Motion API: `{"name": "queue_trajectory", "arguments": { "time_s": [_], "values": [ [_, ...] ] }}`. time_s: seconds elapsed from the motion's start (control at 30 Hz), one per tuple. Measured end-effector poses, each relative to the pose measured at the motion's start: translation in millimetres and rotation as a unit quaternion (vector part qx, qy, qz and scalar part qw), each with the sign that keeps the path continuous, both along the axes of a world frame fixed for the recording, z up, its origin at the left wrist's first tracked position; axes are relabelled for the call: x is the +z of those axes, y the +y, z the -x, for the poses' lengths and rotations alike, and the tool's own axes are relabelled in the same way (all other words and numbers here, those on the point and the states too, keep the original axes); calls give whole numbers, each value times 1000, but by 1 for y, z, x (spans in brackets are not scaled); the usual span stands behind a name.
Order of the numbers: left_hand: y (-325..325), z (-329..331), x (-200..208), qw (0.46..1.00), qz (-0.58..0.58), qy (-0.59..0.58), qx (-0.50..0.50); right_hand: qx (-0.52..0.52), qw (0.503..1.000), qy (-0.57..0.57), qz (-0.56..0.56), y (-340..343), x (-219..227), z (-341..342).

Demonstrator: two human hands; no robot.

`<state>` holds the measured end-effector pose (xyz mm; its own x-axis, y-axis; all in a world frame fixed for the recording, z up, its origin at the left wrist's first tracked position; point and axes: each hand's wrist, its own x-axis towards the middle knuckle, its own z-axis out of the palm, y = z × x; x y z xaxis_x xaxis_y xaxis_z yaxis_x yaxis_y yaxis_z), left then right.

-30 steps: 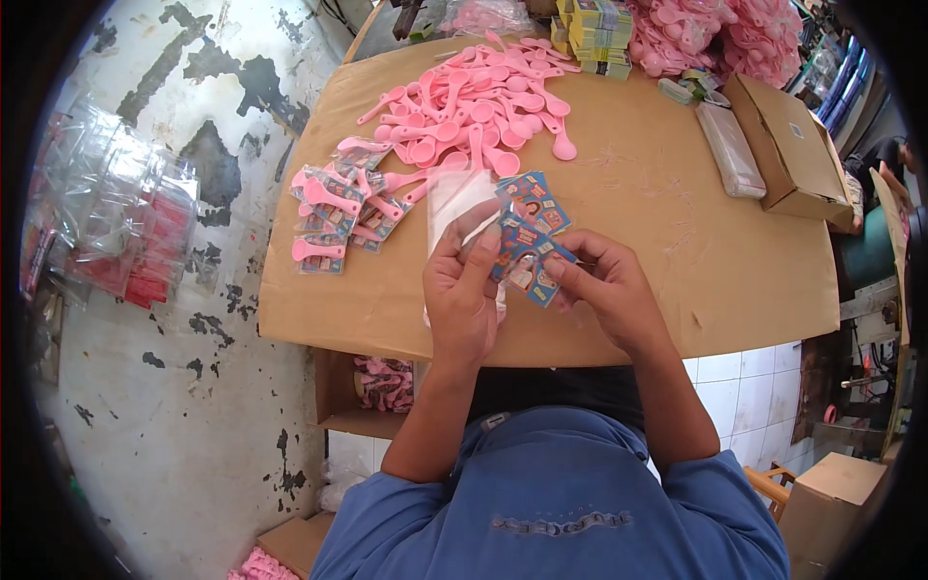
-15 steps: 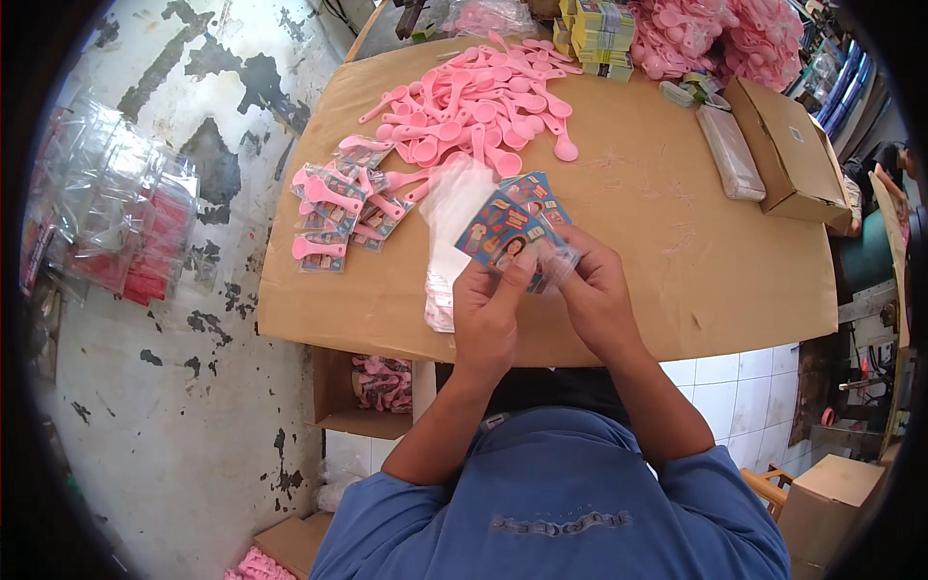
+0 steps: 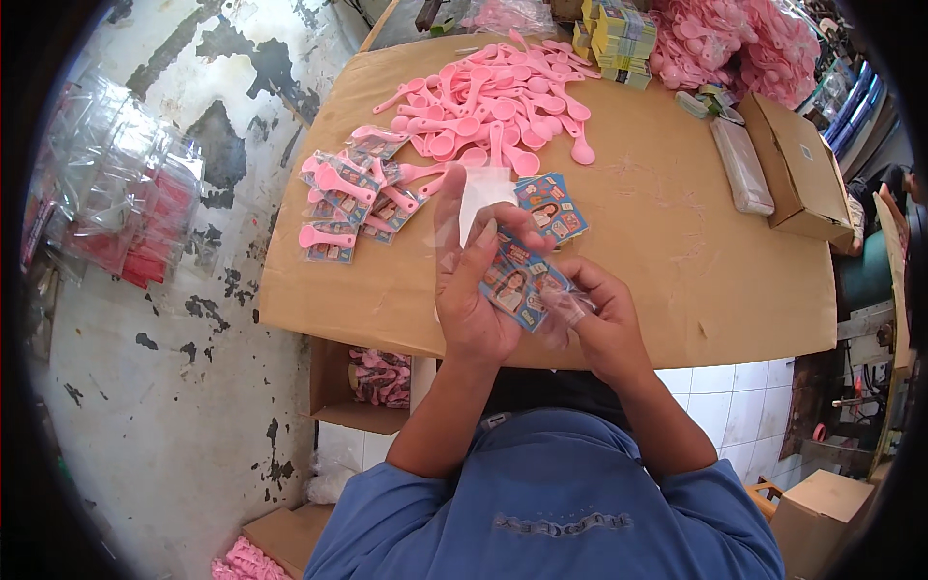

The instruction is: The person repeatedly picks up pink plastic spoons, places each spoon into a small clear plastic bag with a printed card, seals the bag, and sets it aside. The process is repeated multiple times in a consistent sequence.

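Observation:
My right hand [image 3: 611, 324] pinches the lower right corner of a blue printed card [image 3: 522, 282] with clear plastic about it. At the card's upper left, my left hand [image 3: 476, 300] is raised with its fingers apart, slightly blurred. Its fingertips are close to the card's edge; whether they touch it is hard to see. Beyond the hands lies a small stack of matching cards [image 3: 553, 211]. A pile of clear plastic bags [image 3: 485, 188] is partly hidden behind my left hand.
A heap of pink measuring spoons [image 3: 498, 101] covers the table's [image 3: 677, 290] far side. Bagged spoons with cards [image 3: 338, 198] lie at left. A cardboard box [image 3: 793, 164] and a wrapped pack [image 3: 742, 166] stand right, bundled yellow cards [image 3: 621, 43] at the back.
My left hand has let go of the card, risen and spread its fingers. The held card has moved slightly down, and the stack of cards behind it now shows more.

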<state>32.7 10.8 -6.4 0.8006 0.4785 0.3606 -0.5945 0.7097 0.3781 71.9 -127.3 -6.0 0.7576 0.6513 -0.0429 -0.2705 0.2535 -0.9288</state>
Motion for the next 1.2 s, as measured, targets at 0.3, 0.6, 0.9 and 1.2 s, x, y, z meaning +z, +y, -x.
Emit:
{"name": "queue_trajectory", "arguments": {
  "time_s": [0.3,0.6,0.9,1.2],
  "values": [
    [-8,-1,0,997,-31,65,-9,-65,997,-52,-4,17,-18,1],
    [10,2,-6,985,35,166,28,-99,788,-604,60,15,6,-15],
    [61,25,-4,978,127,127,105,-124,761,-619,150,13,27,-114],
    [55,38,-11,974,68,169,138,-118,690,-648,300,61,-17,-328]
  ]
}}
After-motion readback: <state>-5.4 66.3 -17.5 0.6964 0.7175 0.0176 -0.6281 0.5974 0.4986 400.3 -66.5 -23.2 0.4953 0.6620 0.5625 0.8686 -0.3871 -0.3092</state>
